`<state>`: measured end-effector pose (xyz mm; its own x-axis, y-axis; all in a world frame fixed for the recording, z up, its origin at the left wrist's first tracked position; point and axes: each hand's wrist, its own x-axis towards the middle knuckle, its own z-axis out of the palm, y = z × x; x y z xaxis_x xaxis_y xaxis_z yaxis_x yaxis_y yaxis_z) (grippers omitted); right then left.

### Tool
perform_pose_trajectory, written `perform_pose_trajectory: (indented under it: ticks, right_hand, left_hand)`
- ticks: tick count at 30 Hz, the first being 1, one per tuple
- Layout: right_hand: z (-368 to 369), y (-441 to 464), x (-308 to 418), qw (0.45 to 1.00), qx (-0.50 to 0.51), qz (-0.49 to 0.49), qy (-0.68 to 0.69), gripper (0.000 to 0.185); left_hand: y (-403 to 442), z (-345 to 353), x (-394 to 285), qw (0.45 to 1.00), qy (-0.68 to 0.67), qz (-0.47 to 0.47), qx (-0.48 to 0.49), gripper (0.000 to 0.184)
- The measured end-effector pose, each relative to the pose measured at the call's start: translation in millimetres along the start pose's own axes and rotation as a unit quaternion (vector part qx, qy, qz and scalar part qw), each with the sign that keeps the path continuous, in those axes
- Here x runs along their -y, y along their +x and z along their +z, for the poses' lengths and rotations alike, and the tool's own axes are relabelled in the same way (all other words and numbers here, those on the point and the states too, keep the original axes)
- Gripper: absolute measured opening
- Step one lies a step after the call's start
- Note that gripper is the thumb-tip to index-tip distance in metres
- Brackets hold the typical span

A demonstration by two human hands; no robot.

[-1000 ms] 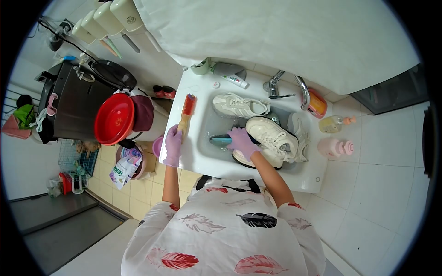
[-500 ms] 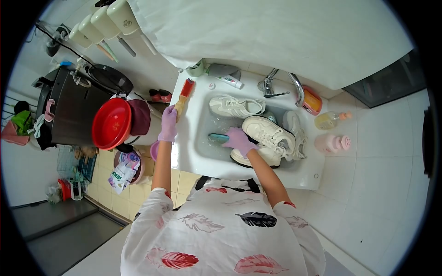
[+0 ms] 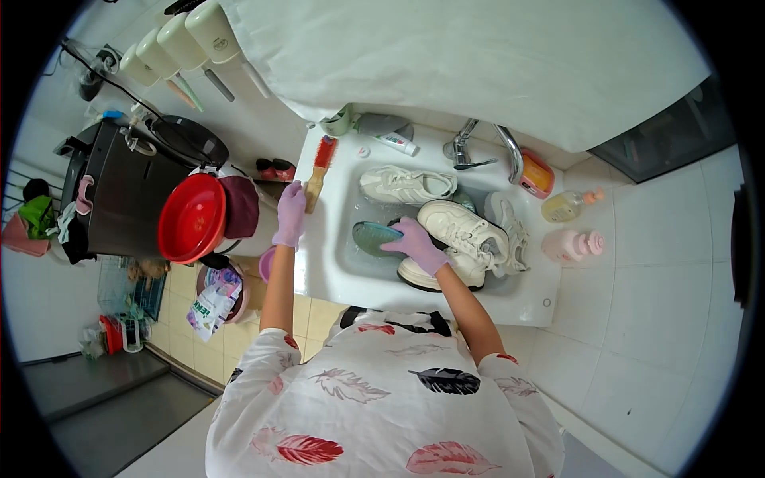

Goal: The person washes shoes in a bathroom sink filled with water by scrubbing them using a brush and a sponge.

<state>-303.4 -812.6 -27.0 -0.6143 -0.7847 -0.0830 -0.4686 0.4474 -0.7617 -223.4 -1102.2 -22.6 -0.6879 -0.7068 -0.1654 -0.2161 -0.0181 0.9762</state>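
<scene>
My right hand, in a lilac glove, grips a flat, rounded blue-green insole over the sink water. Beside that hand are a white sneaker with its laces facing up and another white shoe below it. A third white sneaker lies further back in the basin. My gloved left hand is at the sink's left rim, its fingers extended alongside a wooden-handled brush with red bristles. The brush lies on the rim, and the hand does not appear to grip it.
The white sink has a chrome faucet at the back. An orange box, a yellowish pump bottle and a pink bottle stand to the right. A tube rests on the back ledge. A red basin is at left.
The insole has turned from edge-on to showing its broad face, still in my right hand. My left hand has shifted slightly away from the brush handle.
</scene>
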Motion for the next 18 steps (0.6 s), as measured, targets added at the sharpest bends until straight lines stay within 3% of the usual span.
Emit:
perform_pose_trajectory:
  ticks: [7, 8, 13, 17, 18]
  right_hand:
    - [8.1, 18.0, 26.9, 0.998, 0.013, 0.055, -0.017, 0.044]
    - [10.6, 21.2, 28.2, 0.997, 0.018, 0.058, -0.039, 0.045]
    - [19.6, 26.6, 16.5, 0.992, 0.046, 0.042, -0.109, 0.045]
    - [22.1, 27.7, 15.1, 0.981, 0.057, 0.065, -0.172, 0.048]
    - [21.5, 28.5, 18.5, 0.981, 0.063, 0.060, -0.173, 0.048]
  left_hand:
    - [-38.6, -19.4, 3.9, 0.998, -0.031, 0.000, -0.046, 0.025]
    - [-42.7, -26.6, 4.9, 0.992, -0.096, -0.054, -0.066, 0.023]
    - [-54.6, -84.7, 30.6, 0.974, -0.126, -0.079, -0.171, 0.026]
    - [-42.2, -152.6, 87.5, 0.969, -0.017, -0.071, -0.236, 0.027]
    - [-38.8, -169.4, 90.7, 0.958, 0.124, -0.067, -0.251, 0.027]
